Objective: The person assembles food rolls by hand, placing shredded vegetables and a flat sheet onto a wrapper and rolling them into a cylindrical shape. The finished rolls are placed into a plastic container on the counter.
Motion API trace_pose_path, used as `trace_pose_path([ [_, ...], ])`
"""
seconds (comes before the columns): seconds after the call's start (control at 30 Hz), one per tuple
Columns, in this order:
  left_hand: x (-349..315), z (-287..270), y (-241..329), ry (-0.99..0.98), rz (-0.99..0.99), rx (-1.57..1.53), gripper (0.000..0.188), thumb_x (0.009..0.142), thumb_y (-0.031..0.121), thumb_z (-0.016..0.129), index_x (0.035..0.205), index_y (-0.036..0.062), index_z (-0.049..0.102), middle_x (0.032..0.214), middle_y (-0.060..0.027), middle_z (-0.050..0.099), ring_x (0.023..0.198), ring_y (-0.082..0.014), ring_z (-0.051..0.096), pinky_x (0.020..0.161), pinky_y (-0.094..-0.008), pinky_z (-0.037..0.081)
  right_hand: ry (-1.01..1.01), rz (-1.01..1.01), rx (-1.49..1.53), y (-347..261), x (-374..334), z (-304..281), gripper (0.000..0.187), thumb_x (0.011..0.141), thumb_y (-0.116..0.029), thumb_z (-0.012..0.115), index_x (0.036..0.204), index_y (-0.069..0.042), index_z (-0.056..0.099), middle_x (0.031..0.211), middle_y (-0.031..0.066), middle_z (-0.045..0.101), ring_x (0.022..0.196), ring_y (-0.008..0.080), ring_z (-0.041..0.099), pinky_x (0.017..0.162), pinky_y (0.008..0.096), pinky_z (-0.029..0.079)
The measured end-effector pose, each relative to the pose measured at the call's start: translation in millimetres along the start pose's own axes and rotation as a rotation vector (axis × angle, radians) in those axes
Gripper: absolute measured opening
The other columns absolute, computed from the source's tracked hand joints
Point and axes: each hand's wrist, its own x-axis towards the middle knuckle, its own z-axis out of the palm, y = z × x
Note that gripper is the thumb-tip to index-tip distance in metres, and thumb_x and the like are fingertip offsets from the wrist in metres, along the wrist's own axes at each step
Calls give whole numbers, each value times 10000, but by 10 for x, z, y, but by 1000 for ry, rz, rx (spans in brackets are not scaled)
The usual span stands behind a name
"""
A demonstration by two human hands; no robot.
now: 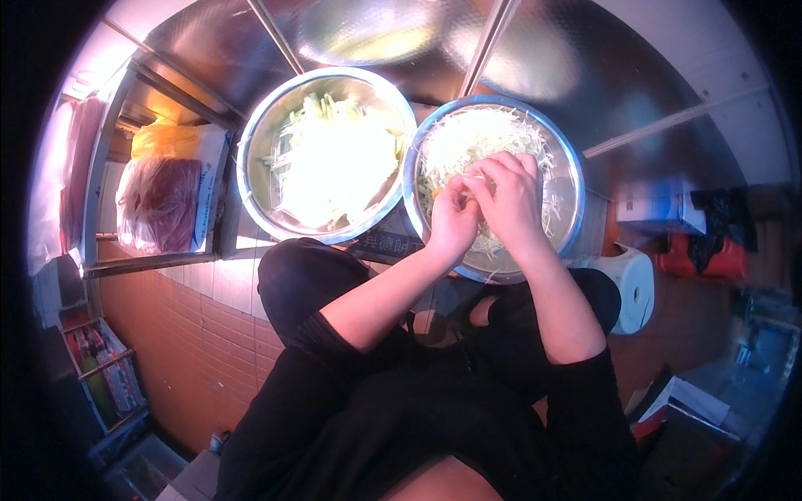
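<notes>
My left hand and my right hand meet over the right metal bowl. Fingers of both hands are pinched close together, fingertips nearly touching. Whatever lies between them is too small to make out. A small orange-yellow bit shows beside the left fingers. Thin whitish strands, resembling bean sprouts, spread through this bowl under the hands. Against its left side stands another metal bowl, heaped with pale green and white vegetable strips; bright glare washes out much of the heap.
Left of the bowls, a frame holds a clear bag of reddish stuff under a yellow bag. On the right are a white stool, a red container and a blue-white box. Metal panels rise behind the bowls.
</notes>
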Motion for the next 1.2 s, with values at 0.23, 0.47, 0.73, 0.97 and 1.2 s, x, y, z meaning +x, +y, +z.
trace_pose_path([
  [0.23, -38, 34, 251, -41, -213, -290, 467, 823, -63, 433, 1262, 56, 540, 997, -36, 602, 794, -95, 577, 657, -216, 457, 15, 106, 561, 106, 194, -226, 71, 773, -79, 709, 840, -57, 717, 839, 59, 687, 826, 192, 609, 788, 318, 465],
  [0.47, 2, 8, 316, -70, -278, -421, 564, 830, -65, 416, 1375, 70, 463, 1081, -68, 600, 841, -114, 600, 700, -232, 490, -198, 342, 369, 240, 234, -606, 242, 772, -1, 714, 1013, 7, 704, 732, 32, 635, 700, 110, 596, 681, 253, 482],
  [0.73, 6, -25, 436, 44, -293, -539, 603, 783, -92, 408, 1372, 30, 457, 1162, -118, 587, 930, -167, 585, 781, -257, 483, -110, 308, 320, 116, 30, -506, 587, 669, -141, 835, 1202, -33, 614, 1053, 148, 644, 938, 227, 634, 794, 330, 519],
  [0.97, 35, -56, 520, 59, -215, -808, 650, 731, -90, 392, 1372, 12, 424, 1327, -164, 503, 1220, -274, 481, 993, -389, 439, 138, 128, 156, -56, -233, -176, 612, 670, -94, 821, 1198, -60, 514, 1127, 99, 502, 1091, 232, 539, 804, 316, 511],
  [1.2, 49, -87, 533, -25, -139, -742, 654, 708, -155, 399, 1336, 19, 437, 1267, -146, 539, 1150, -277, 542, 944, -379, 473, 121, 122, 469, 85, -184, -194, 186, 767, 60, 673, 923, -13, 601, 882, 103, 585, 794, 199, 641, 652, 271, 546],
])
